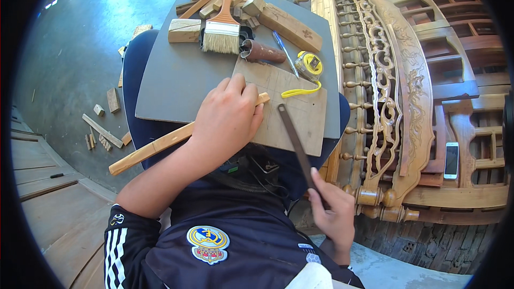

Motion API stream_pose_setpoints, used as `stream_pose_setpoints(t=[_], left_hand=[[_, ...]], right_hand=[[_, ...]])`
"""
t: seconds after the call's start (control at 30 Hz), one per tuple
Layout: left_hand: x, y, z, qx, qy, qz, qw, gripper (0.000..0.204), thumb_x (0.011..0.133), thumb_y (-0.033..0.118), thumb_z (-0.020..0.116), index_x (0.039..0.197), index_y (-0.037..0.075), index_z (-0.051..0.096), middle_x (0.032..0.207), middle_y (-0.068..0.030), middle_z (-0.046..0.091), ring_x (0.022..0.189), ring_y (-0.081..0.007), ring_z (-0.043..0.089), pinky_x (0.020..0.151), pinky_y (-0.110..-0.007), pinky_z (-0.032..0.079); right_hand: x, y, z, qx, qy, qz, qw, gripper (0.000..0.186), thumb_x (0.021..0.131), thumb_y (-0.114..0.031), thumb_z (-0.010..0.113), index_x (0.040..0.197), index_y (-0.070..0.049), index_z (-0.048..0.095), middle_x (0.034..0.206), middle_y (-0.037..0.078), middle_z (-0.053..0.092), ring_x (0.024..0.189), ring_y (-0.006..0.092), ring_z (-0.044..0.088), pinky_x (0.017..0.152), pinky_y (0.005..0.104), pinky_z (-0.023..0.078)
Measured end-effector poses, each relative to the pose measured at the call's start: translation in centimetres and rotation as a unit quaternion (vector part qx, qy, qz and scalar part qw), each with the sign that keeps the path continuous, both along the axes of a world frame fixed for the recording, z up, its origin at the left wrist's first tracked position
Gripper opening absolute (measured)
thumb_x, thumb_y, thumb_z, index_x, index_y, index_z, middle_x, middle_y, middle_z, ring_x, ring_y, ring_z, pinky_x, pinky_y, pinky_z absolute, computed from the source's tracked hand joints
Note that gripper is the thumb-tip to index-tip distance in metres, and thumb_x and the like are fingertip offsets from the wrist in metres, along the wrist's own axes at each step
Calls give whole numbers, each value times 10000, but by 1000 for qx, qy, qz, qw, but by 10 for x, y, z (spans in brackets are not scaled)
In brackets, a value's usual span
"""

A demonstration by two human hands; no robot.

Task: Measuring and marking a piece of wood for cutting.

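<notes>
My left hand (227,108) is closed round a narrow wooden stick (152,147), which slants from the lower left up to the thin board (300,131). A short end of the stick juts out past my fingers on the right. In my right hand (334,208) is a flat, dark metal bar (296,142) with a hole in its far end. The bar points up and left, and its tip is close to the stick but apart from it. My fist hides the lower end of the bar. The thin board lies on a grey tabletop (166,88) before me.
At the tabletop's far side are a wide paintbrush (221,35), wood blocks (184,31), a brown cylinder (263,52), a pen (285,53) and a yellow tape measure (309,66). Carved wooden furniture (412,75) stands right, with a phone (451,160) on it. Wood offcuts (113,100) litter the floor.
</notes>
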State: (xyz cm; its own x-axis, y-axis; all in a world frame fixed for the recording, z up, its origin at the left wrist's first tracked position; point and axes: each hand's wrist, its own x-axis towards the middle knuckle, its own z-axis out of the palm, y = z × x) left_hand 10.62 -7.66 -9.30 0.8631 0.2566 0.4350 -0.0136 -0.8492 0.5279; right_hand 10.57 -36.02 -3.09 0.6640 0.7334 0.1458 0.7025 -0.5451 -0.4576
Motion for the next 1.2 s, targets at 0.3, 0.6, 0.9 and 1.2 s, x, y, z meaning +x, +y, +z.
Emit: stream_pose_setpoints(t=[0.3, 0.6, 0.9, 1.2], left_hand=[[-3, -8, 1, 38, -13, 6, 999, 154, 870, 117, 735, 902, 21, 618, 931, -150, 565, 914, -343, 613, 810, -453, 518], [-4, -9, 10, 55, -34, 1, 998, 150, 866, 126, 743, 913, 34, 634, 933, -144, 568, 898, -351, 593, 782, -447, 504], [-8, -9, 7, 60, -20, -9, 998, 154, 877, 134, 748, 974, 36, 682, 934, -142, 587, 891, -345, 597, 793, -446, 510], [-5, -6, 6, 69, -18, -12, 997, 151, 901, 160, 732, 977, 37, 689, 940, -136, 591, 902, -322, 597, 779, -432, 504]], right_hand=[[34, 41, -33, 207, 112, -124, 964, 519, 902, 60, 740, 1410, -13, 667, 787, 100, 716, 614, 118, 674, 588, 259, 525], [73, 76, -53, 216, 77, -100, 968, 544, 891, -43, 789, 1422, -76, 671, 762, 62, 623, 595, 140, 559, 594, 263, 480], [81, 66, -62, 241, 144, -76, 957, 544, 899, -45, 799, 1427, -69, 670, 769, -3, 595, 629, 40, 539, 574, 212, 440], [76, 61, -55, 241, 119, -68, 961, 542, 891, -91, 810, 1416, -99, 676, 816, 85, 713, 635, 81, 600, 623, 261, 499]])
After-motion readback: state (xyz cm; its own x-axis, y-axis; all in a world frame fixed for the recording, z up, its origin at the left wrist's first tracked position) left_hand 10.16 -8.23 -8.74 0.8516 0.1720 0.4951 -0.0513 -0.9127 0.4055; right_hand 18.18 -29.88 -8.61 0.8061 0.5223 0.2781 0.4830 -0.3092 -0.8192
